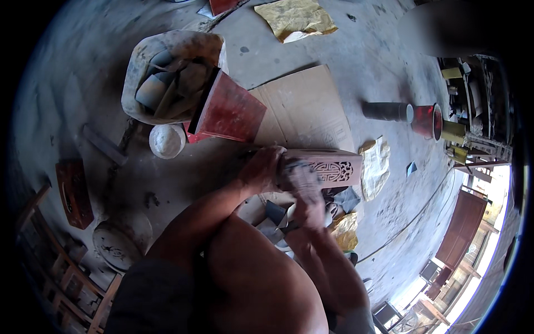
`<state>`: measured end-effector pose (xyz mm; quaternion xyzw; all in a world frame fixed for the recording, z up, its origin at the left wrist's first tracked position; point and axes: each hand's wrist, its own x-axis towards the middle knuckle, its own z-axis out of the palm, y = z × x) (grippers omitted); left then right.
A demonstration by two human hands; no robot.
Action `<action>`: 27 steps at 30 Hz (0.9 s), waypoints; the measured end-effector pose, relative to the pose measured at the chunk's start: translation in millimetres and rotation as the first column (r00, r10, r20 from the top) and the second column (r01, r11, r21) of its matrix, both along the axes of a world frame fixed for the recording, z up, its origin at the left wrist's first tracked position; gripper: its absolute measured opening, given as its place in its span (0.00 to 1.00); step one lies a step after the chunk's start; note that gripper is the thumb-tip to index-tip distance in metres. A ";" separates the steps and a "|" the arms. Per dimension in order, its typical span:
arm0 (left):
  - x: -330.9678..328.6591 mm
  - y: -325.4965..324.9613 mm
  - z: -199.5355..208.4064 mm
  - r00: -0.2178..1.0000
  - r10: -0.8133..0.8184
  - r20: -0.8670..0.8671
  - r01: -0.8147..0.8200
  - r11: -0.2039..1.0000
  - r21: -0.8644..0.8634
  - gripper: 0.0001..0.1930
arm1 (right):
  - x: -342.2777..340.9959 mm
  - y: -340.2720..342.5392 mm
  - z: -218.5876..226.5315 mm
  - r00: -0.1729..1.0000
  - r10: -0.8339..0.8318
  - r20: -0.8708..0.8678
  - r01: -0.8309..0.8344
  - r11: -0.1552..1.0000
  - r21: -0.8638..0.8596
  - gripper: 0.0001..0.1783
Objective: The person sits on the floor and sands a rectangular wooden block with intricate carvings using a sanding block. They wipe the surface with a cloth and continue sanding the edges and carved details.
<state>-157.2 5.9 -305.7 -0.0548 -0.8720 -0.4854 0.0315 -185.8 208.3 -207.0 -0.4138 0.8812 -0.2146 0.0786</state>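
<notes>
A pale wooden box with a carved fretwork panel lies in front of my knee, at the near edge of a cardboard sheet. My left hand grips its left end, the fingers partly hidden. Over the carved face, my right hand is smeared by motion; whether it holds anything does not show. Below the box lie dark and grey sheet scraps and a crumpled yellow sheet. A pale crumpled sheet rests by its right end.
A whitish tub full of scraps stands at the far left, with a red tapered wooden piece leaning against it. Nearby are a white bowl and a reddish wooden piece. A dark cylinder lies right. Wooden frames edge the lower left.
</notes>
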 end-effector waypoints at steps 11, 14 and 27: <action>5.2 0.5 -14.9 0.996 0.045 -0.070 -0.050 0.997 -0.065 0.61 | 12.0 -1.8 10.4 0.996 0.092 0.019 -0.092 0.995 0.033 0.30; 14.1 -0.6 -39.2 0.993 0.022 -0.112 -0.040 0.985 -0.168 0.61 | 16.5 -15.3 6.5 0.985 0.173 0.026 -0.174 0.984 0.029 0.30; 3.4 0.1 -1.8 0.999 0.010 -0.047 -0.010 1.000 0.015 0.56 | -3.6 30.5 24.8 0.999 0.033 0.020 -0.034 0.998 0.052 0.28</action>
